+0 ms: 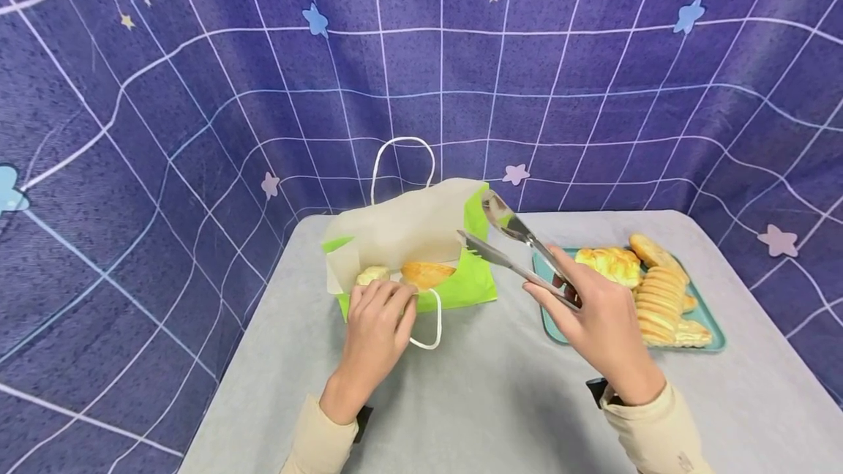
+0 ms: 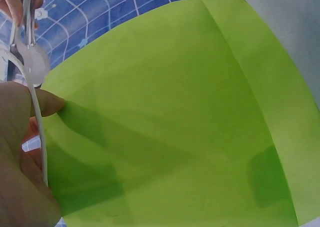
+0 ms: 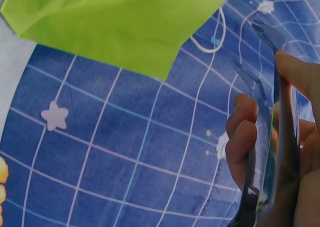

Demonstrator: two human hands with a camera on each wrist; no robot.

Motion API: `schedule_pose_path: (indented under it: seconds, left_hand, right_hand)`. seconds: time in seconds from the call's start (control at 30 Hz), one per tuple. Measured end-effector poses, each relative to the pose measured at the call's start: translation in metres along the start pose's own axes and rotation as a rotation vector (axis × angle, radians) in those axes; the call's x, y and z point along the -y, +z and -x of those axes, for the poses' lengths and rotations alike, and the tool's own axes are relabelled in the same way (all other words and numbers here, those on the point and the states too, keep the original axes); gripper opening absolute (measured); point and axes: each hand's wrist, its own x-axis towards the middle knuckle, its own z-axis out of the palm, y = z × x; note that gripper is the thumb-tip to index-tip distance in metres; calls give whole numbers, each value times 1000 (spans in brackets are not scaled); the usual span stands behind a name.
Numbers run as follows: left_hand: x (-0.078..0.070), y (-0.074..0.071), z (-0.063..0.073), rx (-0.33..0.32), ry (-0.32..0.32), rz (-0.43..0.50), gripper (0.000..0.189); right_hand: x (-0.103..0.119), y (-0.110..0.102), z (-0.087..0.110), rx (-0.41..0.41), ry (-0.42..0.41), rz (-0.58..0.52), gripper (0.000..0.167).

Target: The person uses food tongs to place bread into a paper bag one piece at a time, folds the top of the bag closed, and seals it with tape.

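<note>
A green paper bag (image 1: 476, 280) with a pale inside and white cord handles lies open toward me. My left hand (image 1: 378, 324) grips its near edge beside a handle; in the left wrist view, the thumb (image 2: 47, 103) presses against the green paper (image 2: 165, 112). Two pieces of bread show in the bag's mouth, a golden one (image 1: 428, 274) and a paler one (image 1: 373, 274) partly hidden behind the left fingers. My right hand (image 1: 606, 313) holds metal tongs (image 1: 498, 257), their arms spread and nothing between the tips. The tips are near the bag's right side.
On the right, a teal tray (image 1: 719, 343) carries several breads, among them a ridged loaf (image 1: 658, 306), a glossy yellow bun (image 1: 609, 265) and a long roll (image 1: 652, 251). They stand on a grey-covered table (image 1: 474, 401). A blue gridded curtain (image 1: 435, 64) hangs behind and at both sides.
</note>
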Motion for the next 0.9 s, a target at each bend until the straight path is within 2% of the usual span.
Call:
schedule_pose_path:
  seconds: [0.37, 0.57, 0.9]
  left_hand:
    - [1, 3, 1, -37, 11, 0, 12]
    - [1, 4, 1, -45, 15, 6, 12]
    - [1, 7, 3, -71, 16, 23, 12]
  right_hand:
    - [-25, -15, 18, -92, 83, 81, 59]
    - [-41, -26, 31, -102, 143, 146, 57]
    - [-61, -41, 55, -104, 307, 199, 54]
